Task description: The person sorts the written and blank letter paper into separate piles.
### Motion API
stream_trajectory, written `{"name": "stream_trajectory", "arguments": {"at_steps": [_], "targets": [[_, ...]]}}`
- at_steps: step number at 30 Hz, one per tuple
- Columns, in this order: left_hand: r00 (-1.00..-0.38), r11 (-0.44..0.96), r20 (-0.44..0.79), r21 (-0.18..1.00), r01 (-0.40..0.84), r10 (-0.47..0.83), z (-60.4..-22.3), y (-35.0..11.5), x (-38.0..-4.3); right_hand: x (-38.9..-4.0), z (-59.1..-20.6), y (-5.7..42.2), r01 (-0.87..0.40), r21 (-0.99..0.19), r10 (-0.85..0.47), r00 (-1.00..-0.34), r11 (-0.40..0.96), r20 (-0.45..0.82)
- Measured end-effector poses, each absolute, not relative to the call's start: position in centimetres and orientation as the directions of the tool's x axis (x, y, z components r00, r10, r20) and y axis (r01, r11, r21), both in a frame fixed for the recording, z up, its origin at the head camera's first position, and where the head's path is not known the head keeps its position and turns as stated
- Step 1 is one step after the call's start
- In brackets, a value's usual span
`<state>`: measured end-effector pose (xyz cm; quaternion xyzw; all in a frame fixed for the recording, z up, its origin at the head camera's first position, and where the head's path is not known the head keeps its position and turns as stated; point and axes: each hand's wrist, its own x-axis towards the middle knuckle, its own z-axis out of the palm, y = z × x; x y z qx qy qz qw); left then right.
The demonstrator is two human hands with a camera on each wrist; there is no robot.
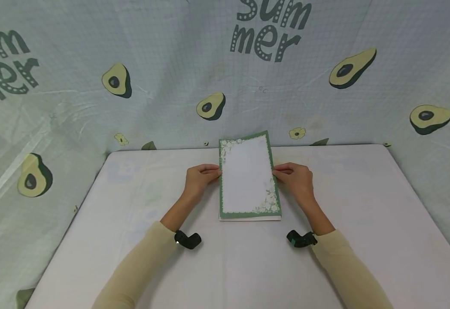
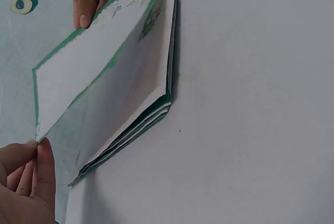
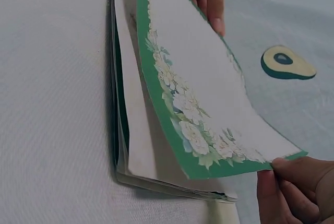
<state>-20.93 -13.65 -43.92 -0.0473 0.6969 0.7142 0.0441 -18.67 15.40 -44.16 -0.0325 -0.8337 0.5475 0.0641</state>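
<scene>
Slightly right of centre in the head view, a green-bordered sheet (image 1: pixel 247 176) with pale flowers at its upper left and lower right is held between two hands. The left hand (image 1: pixel 202 180) pinches its left edge between thumb and fingers, and the right hand (image 1: pixel 295 180) pinches the opposite edge. Both wrist views show the sheet bowed and raised at the gripped edges, above a stack of sheets (image 2: pixel 135 130) with green and white edges; whether it is joined to them, I cannot tell. That stack lies on the white-covered table (image 1: pixel 151 189), which fills the lower middle of the head view. Beige sleeves (image 1: pixel 140 266) come in from the bottom of the frame, each with a black device (image 1: pixel 188 240) at the wrist. Across the top and down both sides hangs a pale cloth (image 1: pixel 163 64) printed with avocados and, at upper left and top centre, dark "summer" lettering.
</scene>
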Motion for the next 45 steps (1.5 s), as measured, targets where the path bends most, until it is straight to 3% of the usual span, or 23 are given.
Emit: {"name": "stream_trajectory", "arguments": {"at_steps": [10,45], "targets": [[-0.995,-0.126,-0.095,0.987,-0.098,0.027,-43.5,-12.7,-21.0,-18.4,-43.6,16.7,-0.016,-0.959,0.107,-0.993,0.282,0.048],[-0.996,-0.287,-0.057,0.955,-0.075,0.071,-43.6,-4.8,-21.8,-16.1,-42.3,23.8,0.016,-0.958,0.199,-0.979,0.287,0.043]]}}
